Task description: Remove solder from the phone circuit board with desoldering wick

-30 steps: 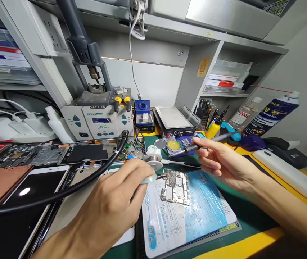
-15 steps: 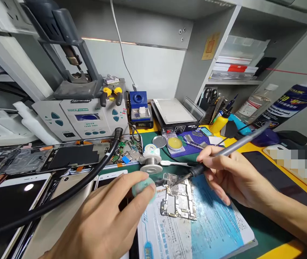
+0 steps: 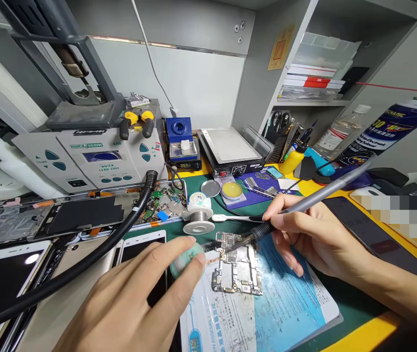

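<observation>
Pinching a small pale green reel [image 3: 179, 264] between thumb and forefinger, the left hand [image 3: 149, 283] is staying at the near middle, with its back turned up. Beside it, at the near left, a black hose [image 3: 83, 271] is crossing above several phones [image 3: 65, 286]. To the right of this hand, a printed blue and white pad [image 3: 289, 300] is lying on the green mat [image 3: 355, 288], and the circuit board [image 3: 245, 275] is lying flat on the pad, between the two hands. A thin copper strip [image 3: 213, 260] is reaching from the reel side to the left part of the board.

The right hand [image 3: 305, 227] is pinching a soldering iron [image 3: 325, 190] with thumb and forefinger, while the other fingers are curling loosely below. The iron is slanting down to the left, and its tip is pointing at the upper left part of the board; whether it is touching, I cannot tell.

Farther, a spool of wire [image 3: 199, 217] is standing just beyond the reel, a white brush [image 3: 232, 218] is lying to its right, and an open tin of yellow paste [image 3: 231, 196] is sitting behind the brush. At the far left, a grey machine with buttons [image 3: 101, 161] is standing; at the far right, a spray can [image 3: 387, 132] is leaning.
</observation>
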`<state>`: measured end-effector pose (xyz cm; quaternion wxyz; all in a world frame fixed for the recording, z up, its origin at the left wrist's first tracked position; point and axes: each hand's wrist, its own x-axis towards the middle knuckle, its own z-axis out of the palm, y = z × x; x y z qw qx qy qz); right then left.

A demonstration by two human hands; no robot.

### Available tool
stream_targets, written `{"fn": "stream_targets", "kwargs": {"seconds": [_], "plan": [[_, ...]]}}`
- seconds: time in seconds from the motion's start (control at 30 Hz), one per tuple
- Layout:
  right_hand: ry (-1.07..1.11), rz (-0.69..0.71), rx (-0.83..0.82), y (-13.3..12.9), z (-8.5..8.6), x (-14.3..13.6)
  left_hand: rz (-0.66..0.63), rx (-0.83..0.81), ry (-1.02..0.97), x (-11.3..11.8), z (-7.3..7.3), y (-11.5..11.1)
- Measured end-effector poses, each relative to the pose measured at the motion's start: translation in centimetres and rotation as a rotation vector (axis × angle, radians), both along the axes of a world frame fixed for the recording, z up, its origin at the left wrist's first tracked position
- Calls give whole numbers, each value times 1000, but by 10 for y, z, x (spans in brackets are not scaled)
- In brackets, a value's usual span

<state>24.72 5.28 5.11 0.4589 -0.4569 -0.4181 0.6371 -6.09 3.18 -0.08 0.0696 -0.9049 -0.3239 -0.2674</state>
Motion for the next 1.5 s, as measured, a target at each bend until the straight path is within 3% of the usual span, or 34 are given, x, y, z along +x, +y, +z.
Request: {"fn": "stream_targets", "kwargs": {"seconds": [0.27,0.43,0.63,0.93,1.07,1.5], "plan": [[-74,21,60,-3,-1,-2,2,63,31,-6,-7,4],[-94,20,107,-5,-3,-2,11,137,160,-11,-7,3],[-112,20,133,-6,-5,-3,-5,125,211,-12,-9,4],[-148,4,147,-8,-6,-2,-44,40,84,-3,-1,6],[-119,7,137,-8,-8,-1,-63,103,47,-2,-3,9],[-35,14,131,-5,-9,0,46,86,-68,29,11,2]]}}
